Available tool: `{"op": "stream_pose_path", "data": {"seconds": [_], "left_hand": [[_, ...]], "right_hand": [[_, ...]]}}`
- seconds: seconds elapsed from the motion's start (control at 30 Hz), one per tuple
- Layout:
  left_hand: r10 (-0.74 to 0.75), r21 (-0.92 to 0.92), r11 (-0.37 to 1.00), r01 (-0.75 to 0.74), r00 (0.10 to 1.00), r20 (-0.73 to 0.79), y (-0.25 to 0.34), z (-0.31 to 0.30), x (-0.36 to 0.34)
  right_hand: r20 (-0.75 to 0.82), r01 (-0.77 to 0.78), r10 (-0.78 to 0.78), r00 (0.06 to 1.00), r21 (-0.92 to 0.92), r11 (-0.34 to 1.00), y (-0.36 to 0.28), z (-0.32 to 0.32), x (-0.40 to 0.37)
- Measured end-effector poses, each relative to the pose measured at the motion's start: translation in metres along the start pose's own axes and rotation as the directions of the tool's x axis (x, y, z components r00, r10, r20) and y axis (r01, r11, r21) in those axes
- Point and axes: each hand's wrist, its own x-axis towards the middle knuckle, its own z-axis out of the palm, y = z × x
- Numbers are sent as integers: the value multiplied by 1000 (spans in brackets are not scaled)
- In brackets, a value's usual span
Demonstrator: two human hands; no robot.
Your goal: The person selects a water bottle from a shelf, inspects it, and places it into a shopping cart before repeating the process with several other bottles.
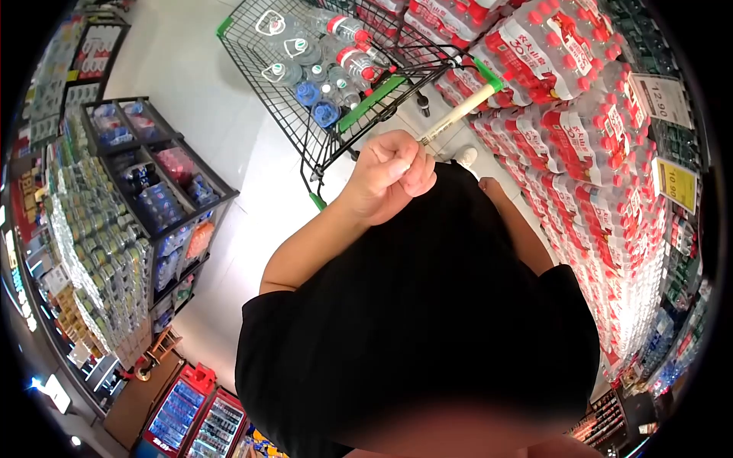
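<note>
My left hand point(392, 177) is raised in front of my chest, its fingers curled into a fist. It overlaps the cream handle point(460, 112) of a shopping cart, and what it holds, if anything, is hidden. My right arm hangs at my side, with only a bit of my right hand point(486, 184) showing past my black shirt; its fingers are hidden. Inside the black wire cart point(263, 95) lie large clear water jugs point(302, 50) with white carry loops, blue-capped bottles point(326, 114) and red-labelled bottles point(354, 62).
Tall stacks of shrink-wrapped red-capped bottles point(584, 137) line the right, with a white price tag point(663, 100) and a yellow one point(676, 184). A dark display rack point(164, 172) stands on the left, beside stacked packs point(95, 244). Red-framed drink coolers point(177, 408) are at lower left.
</note>
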Motion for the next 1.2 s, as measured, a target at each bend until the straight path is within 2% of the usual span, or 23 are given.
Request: {"op": "stream_pose_path", "data": {"seconds": [0.47,0.97,1.2], "left_hand": [[-14,51,999,12,999,45,-3,11,1],[11,49,999,-16,996,93,-7,7,-3],[33,148,988,-45,996,85,-7,5,-4]], "right_hand": [[-26,29,-29,999,4,1000,26,8,12],[-11,14,-14,1000,-5,1000,12,2,6],[4,-10,10,1000,-4,1000,8,0,3]]}}
